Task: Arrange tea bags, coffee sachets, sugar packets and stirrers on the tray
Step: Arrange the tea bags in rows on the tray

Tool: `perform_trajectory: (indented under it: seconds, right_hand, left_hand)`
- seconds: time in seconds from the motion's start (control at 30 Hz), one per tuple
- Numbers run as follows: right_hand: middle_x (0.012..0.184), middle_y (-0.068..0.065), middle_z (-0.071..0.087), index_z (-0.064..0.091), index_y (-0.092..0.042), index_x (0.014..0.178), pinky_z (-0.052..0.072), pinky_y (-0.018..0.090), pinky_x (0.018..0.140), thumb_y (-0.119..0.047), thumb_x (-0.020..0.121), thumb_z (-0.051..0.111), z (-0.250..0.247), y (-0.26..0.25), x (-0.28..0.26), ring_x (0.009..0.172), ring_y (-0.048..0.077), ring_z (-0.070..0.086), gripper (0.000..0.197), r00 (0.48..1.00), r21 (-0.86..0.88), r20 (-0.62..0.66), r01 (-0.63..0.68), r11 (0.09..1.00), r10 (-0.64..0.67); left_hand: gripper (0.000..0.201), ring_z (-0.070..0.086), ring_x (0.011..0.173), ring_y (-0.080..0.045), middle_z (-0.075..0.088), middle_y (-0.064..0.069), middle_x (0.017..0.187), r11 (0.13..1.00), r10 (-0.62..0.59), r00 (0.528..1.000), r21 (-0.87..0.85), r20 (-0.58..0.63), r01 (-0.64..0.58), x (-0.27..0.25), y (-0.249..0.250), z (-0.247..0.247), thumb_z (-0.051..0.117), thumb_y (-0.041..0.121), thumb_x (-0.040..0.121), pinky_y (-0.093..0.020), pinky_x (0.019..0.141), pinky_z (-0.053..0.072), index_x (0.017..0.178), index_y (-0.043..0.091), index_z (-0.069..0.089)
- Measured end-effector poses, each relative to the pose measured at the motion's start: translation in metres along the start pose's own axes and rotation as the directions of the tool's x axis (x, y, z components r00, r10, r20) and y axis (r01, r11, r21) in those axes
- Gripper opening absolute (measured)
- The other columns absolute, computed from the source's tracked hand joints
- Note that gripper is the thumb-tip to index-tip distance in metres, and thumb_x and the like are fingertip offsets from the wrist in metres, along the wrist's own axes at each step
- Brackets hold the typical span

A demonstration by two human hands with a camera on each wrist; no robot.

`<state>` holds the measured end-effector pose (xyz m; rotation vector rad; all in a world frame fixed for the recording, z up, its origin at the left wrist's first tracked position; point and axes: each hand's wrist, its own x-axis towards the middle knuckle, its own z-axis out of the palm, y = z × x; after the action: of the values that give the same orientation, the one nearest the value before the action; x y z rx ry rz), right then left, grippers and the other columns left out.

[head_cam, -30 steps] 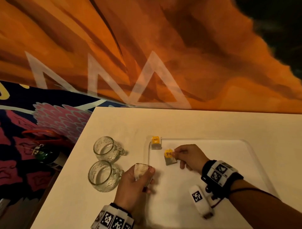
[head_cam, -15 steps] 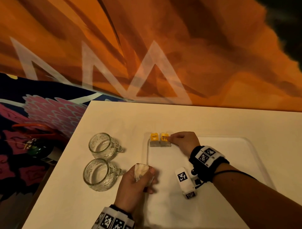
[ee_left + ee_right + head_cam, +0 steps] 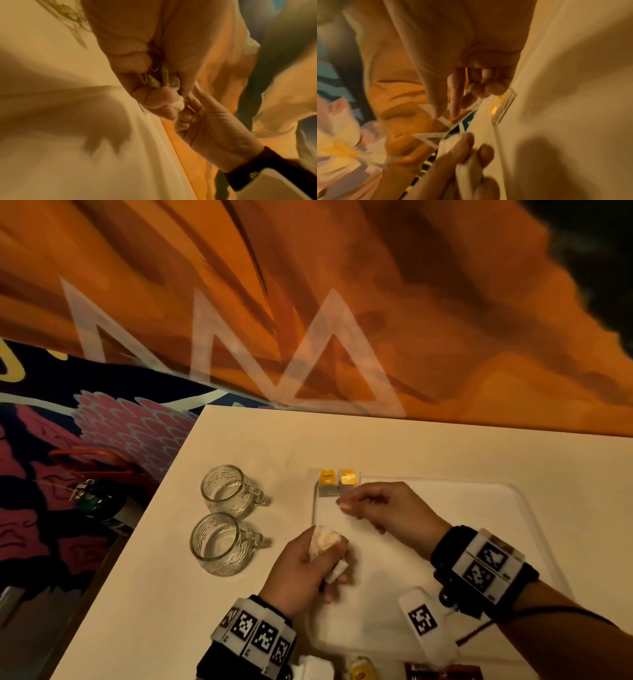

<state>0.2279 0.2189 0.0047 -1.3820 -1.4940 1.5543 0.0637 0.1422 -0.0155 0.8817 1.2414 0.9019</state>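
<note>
Two tea bags with yellow tags [image 3: 337, 482] [image 3: 494, 108] lie side by side in the far left corner of the clear tray [image 3: 513, 501] [image 3: 504, 109]. My right hand [image 3: 346, 505] hovers just in front of them, fingers loosely curled and holding nothing. It is also in the left wrist view [image 3: 185, 112], close to the bundle. My left hand [image 3: 329, 553] sits at the tray's left rim and grips a bundle of white tea bags [image 3: 323, 539] [image 3: 171, 83] [image 3: 450, 143]. Its fingers hide most of the bundle.
Two empty glass mugs [image 3: 227, 489] [image 3: 219, 542] stand left of the tray on the white table [image 3: 411, 446]. At the near edge lie a yellow packet [image 3: 359, 671] and red sachets [image 3: 442, 672]. The table's left edge drops to a patterned floor.
My right hand carried the second tea bag to the far left corner, set it beside the first, let go and drew back toward the left hand. The left hand held still.
</note>
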Motion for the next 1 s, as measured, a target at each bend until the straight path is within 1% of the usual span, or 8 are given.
perform_trajectory:
  seconds: [0.13,0.33,0.4,0.53,0.67,0.77,0.9,1.0]
  right_hand:
    - [0.077,0.005,0.066,0.078,-0.016,0.091,0.038,0.012,0.058,-0.021,0.079,0.077,0.005,-0.003,-0.024,0.056,-0.001,0.047,0.013,0.991,-0.098,0.121,0.072,0.993,-0.060]
    - [0.090,0.007,0.068,0.077,-0.018,0.085,0.044,0.020,0.070,-0.019,0.078,0.078,-0.001,-0.003,-0.043,0.070,0.014,0.052,0.007,0.984,-0.128,0.107,0.157,0.979,-0.144]
    - [0.085,0.007,0.069,0.076,-0.017,0.083,0.045,0.020,0.064,-0.016,0.080,0.076,-0.006,-0.009,-0.048,0.070,0.015,0.054,0.003,0.982,-0.073,0.071,0.181,0.981,-0.176]
    - [0.069,0.015,0.068,0.071,-0.005,0.088,0.045,0.022,0.049,-0.008,0.086,0.068,-0.025,-0.027,-0.058,0.045,0.014,0.052,0.005,0.978,-0.024,0.037,0.204,0.979,-0.203]
    - [0.080,0.013,0.072,0.071,-0.005,0.088,0.055,0.028,0.065,-0.006,0.086,0.068,-0.040,-0.040,-0.069,0.058,0.020,0.067,0.004,0.963,-0.149,0.131,0.255,0.955,-0.237]
    - [0.081,0.008,0.074,0.073,-0.007,0.089,0.055,0.025,0.075,-0.008,0.085,0.070,-0.043,-0.044,-0.076,0.071,0.019,0.072,0.005,0.946,-0.268,0.226,0.291,0.918,-0.234]
    - [0.077,0.005,0.075,0.074,-0.006,0.090,0.053,0.020,0.076,-0.008,0.084,0.072,-0.039,-0.053,-0.085,0.074,0.015,0.073,0.007,0.905,-0.254,0.335,0.356,0.899,-0.264]
    - [0.077,0.003,0.075,0.074,-0.009,0.090,0.054,0.021,0.077,-0.008,0.084,0.072,-0.037,-0.057,-0.088,0.075,0.016,0.073,0.007,0.888,-0.224,0.369,0.372,0.901,-0.275]
  left_hand:
    - [0.007,0.062,0.054,-0.013,0.068,-0.003,0.070,0.997,0.002,0.999,0.082,0.043,-0.006,-0.005,0.003,0.011,0.061,0.009,0.090,-0.021,0.039,0.041,0.097,0.006,0.061]
    - [0.026,0.061,0.056,-0.013,0.066,-0.008,0.075,0.987,0.004,0.999,0.160,0.046,-0.011,-0.015,0.004,0.014,0.071,0.025,0.080,-0.023,0.044,0.042,0.096,0.006,0.064]
    - [0.021,0.057,0.049,-0.013,0.063,-0.005,0.068,0.988,0.002,0.998,0.153,0.055,-0.010,-0.020,0.007,0.012,0.070,0.024,0.085,-0.022,0.041,0.037,0.090,0.005,0.062]
    - [0.027,0.051,0.042,-0.015,0.058,-0.005,0.061,0.994,-0.003,0.998,0.109,0.058,-0.003,-0.029,0.010,0.004,0.068,0.037,0.078,-0.018,0.038,0.028,0.073,0.013,0.056]
    - [0.033,0.052,0.046,-0.018,0.059,-0.002,0.059,0.990,0.072,0.997,0.121,-0.013,-0.070,-0.032,0.020,-0.009,0.057,0.036,0.089,-0.020,0.040,0.029,0.073,0.008,0.057]
    - [0.024,0.052,0.048,-0.013,0.058,0.003,0.055,0.976,0.168,0.986,0.146,-0.023,-0.163,-0.029,0.031,-0.014,0.058,0.027,0.090,-0.021,0.043,0.032,0.083,0.006,0.067]
    - [0.024,0.056,0.056,-0.013,0.058,0.005,0.057,0.971,0.151,0.975,0.160,0.164,-0.178,-0.028,0.044,-0.003,0.061,0.021,0.089,-0.021,0.048,0.037,0.110,0.015,0.070]
    - [0.024,0.061,0.057,-0.010,0.068,0.003,0.069,0.981,0.095,0.940,0.127,0.329,-0.144,-0.032,0.045,0.007,0.060,0.022,0.086,-0.019,0.048,0.038,0.108,0.017,0.067]
